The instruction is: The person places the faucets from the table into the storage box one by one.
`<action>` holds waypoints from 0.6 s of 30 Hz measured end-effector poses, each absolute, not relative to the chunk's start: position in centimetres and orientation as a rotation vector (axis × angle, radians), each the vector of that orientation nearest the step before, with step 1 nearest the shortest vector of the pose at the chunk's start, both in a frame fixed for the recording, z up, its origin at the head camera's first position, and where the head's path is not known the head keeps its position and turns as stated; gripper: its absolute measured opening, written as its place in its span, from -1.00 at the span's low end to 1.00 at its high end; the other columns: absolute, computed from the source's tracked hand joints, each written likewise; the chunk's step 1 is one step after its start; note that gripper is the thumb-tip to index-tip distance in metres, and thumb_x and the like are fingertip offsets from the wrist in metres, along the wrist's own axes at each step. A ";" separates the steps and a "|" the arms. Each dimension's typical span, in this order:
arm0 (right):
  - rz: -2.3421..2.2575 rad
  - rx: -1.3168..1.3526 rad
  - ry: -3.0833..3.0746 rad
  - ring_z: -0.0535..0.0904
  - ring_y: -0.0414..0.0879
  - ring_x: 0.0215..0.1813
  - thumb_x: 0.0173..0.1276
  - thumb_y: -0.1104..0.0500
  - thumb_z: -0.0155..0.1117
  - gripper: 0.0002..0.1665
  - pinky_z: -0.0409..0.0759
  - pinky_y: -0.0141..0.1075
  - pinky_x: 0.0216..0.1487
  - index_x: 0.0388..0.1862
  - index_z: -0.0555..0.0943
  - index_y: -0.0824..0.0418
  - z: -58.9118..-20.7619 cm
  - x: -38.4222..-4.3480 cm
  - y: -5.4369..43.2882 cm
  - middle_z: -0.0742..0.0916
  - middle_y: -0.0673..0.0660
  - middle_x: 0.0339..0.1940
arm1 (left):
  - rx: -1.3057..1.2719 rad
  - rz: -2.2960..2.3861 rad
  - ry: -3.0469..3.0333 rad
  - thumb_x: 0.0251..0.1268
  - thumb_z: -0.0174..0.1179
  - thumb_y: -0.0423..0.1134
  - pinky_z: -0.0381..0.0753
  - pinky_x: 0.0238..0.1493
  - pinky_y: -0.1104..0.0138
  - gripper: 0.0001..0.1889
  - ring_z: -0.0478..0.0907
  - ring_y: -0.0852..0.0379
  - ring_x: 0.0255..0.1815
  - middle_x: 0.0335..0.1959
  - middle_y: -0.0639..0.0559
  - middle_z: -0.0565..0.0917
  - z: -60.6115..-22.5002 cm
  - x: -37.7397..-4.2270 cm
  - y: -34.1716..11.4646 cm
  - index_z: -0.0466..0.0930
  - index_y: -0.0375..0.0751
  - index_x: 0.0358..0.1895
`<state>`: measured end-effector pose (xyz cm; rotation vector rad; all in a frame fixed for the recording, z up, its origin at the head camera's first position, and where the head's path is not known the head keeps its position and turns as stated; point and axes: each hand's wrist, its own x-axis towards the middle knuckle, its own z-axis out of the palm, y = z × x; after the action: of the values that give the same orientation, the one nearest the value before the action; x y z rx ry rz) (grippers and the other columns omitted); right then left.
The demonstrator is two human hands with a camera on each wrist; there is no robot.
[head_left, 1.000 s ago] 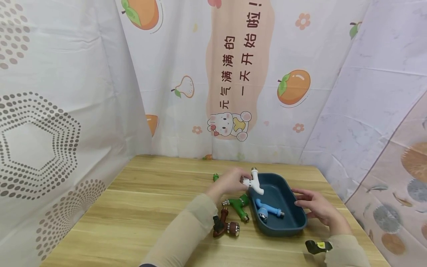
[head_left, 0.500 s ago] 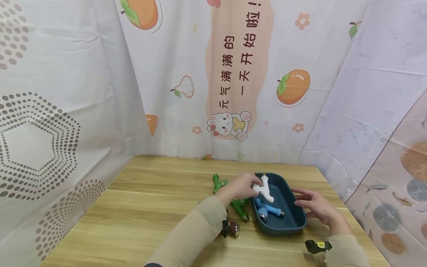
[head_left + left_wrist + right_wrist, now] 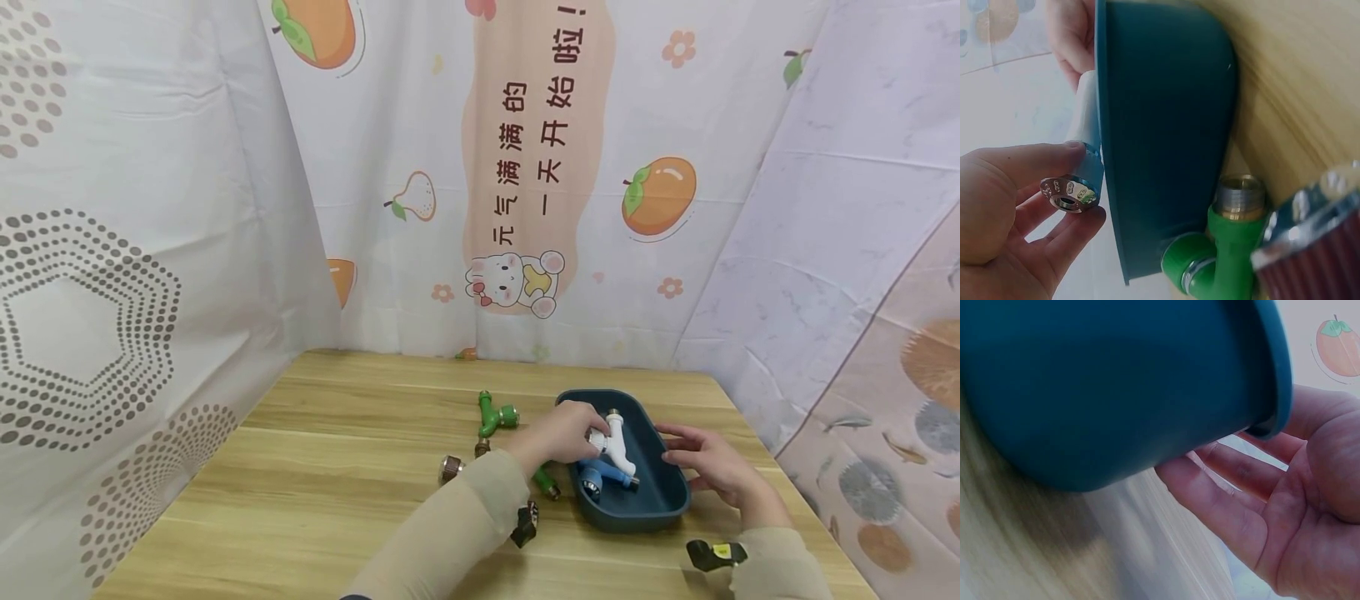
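Only left wrist view shows the holed chrome handle end (image 3: 1082,189) of the white tap (image 3: 618,448), pinched by left hand (image 3: 567,431); right hand (image 3: 708,460), fingers extended, touches teal basin (image 3: 637,523)

The tray (image 3: 654,498) is showing a deep teal blue, with a white tap (image 3: 617,442) and a sky-blue tap (image 3: 609,472) standing out in solid colour against it. A farther green tap (image 3: 488,419) and a nearer green tap (image 3: 545,482) are matching in shade, and a brownish-red knob (image 3: 1319,259) is gleaming with silver trim. The sleeves (image 3: 450,529) are showing plain beige. The tabletop (image 3: 337,467) is displaying yellowish wood grain; the left curtain (image 3: 75,333) is bearing grey-brown dots on white, while the back curtain (image 3: 405,292) is carrying orange fruit, green leaves and pink flowers.
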<state>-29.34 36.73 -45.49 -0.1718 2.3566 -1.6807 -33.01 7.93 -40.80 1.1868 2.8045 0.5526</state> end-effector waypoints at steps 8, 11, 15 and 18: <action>-1.672 -0.159 2.360 0.57 0.21 0.20 0.50 0.24 0.26 -0.23 0.71 0.11 -0.10 0.58 0.20 0.38 -45.5 -29.3 36.7 0.44 0.54 0.39 | 1.188 0.499 2.807 0.25 0.44 -0.20 0.46 -0.10 0.54 -0.70 0.48 0.37 -0.12 -0.05 0.26 0.66 -41.5 -32.5 9.4 0.78 0.10 0.05; -1.670 -0.168 2.356 0.57 0.21 0.21 0.51 0.24 0.25 -0.23 0.71 0.10 -0.10 0.58 0.19 0.39 -45.6 -29.4 36.8 0.44 0.54 0.40 | 1.184 0.498 2.794 0.26 0.45 -0.18 0.46 -0.10 0.54 -0.70 0.48 0.37 -0.14 -0.06 0.28 0.66 -41.8 -32.3 10.0 0.78 0.11 0.06; -1.677 -0.179 2.347 0.57 0.20 0.20 0.51 0.25 0.24 -0.23 0.71 0.10 -0.10 0.58 0.18 0.39 -45.5 -29.4 36.8 0.43 0.55 0.40 | 1.198 0.470 2.779 0.27 0.44 -0.16 0.45 -0.13 0.55 -0.69 0.48 0.38 -0.18 -0.08 0.31 0.68 -42.0 -32.1 10.6 0.77 0.11 0.08; -1.683 -0.171 2.345 0.56 0.20 0.21 0.51 0.25 0.24 -0.24 0.71 0.11 -0.10 0.57 0.19 0.39 -45.5 -29.4 36.8 0.44 0.55 0.39 | 1.199 0.445 2.776 0.27 0.45 -0.14 0.44 -0.11 0.55 -0.69 0.47 0.38 -0.19 -0.09 0.32 0.68 -42.4 -32.0 11.0 0.77 0.13 0.09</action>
<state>-29.37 36.80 -45.52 -0.1709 2.3455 -1.6828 -32.00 10.97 -42.36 1.1988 2.7762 0.4455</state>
